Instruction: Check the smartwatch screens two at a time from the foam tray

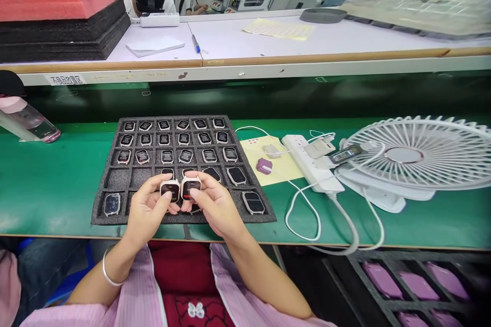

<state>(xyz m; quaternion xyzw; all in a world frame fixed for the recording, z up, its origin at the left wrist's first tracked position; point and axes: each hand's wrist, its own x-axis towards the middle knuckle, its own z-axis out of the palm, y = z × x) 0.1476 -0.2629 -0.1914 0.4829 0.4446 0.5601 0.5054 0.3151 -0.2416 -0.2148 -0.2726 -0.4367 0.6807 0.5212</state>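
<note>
My left hand is closed around a smartwatch body without a strap, its thumb on the dark screen. Beside it, my right hand grips a second smartwatch, thumb on a screen that shows a small red mark. The two watches are held side by side, nearly touching, above a dark grey foam tray. Several more watches sit in the tray's compartments; the back rows have lit text on their screens. One watch lies front left and another front right. My hands hide some front compartments.
Right of the tray are a yellow sheet, a purple charger-like piece, a white power strip with loose cables, and a white fan. A bottle stands left. Foam blocks are stacked on the raised shelf. People sit beyond.
</note>
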